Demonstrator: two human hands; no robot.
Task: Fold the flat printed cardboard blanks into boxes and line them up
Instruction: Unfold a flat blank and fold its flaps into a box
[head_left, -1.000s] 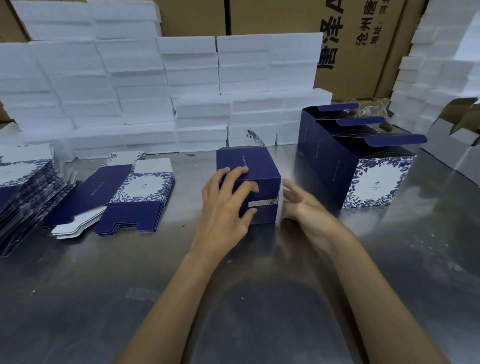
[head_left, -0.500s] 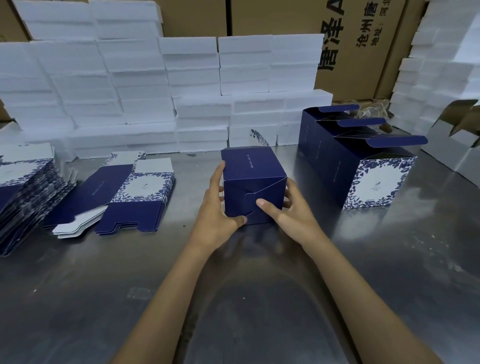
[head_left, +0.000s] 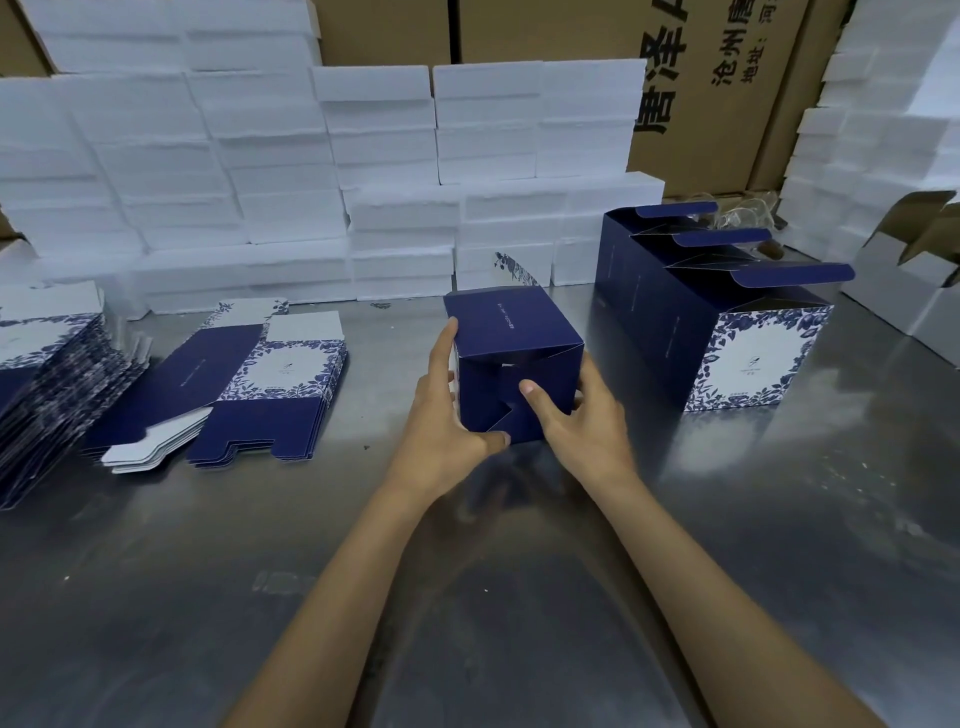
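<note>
A dark blue box (head_left: 511, 338) lies on its side at the table's middle, its interlocking bottom flaps facing me. My left hand (head_left: 447, 421) grips its left side, thumb under the lower edge. My right hand (head_left: 582, 421) holds the right side, its thumb pressing on the bottom flaps. A row of three folded boxes (head_left: 748, 353) with blue-and-white floral fronts and raised lids stands to the right. Flat blanks (head_left: 270, 384) lie in a small pile on the left, with a taller fanned stack (head_left: 47, 384) at the far left edge.
The steel table (head_left: 519, 597) stretches toward me. White foam blocks (head_left: 260, 171) are stacked along the back and at the right (head_left: 872, 156). Brown cartons (head_left: 727, 78) stand behind them. An open white carton (head_left: 919, 291) sits at the far right.
My left hand came off the box top and moved to its left side. My right thumb came onto the bottom flaps, which went from part open to tucked together.
</note>
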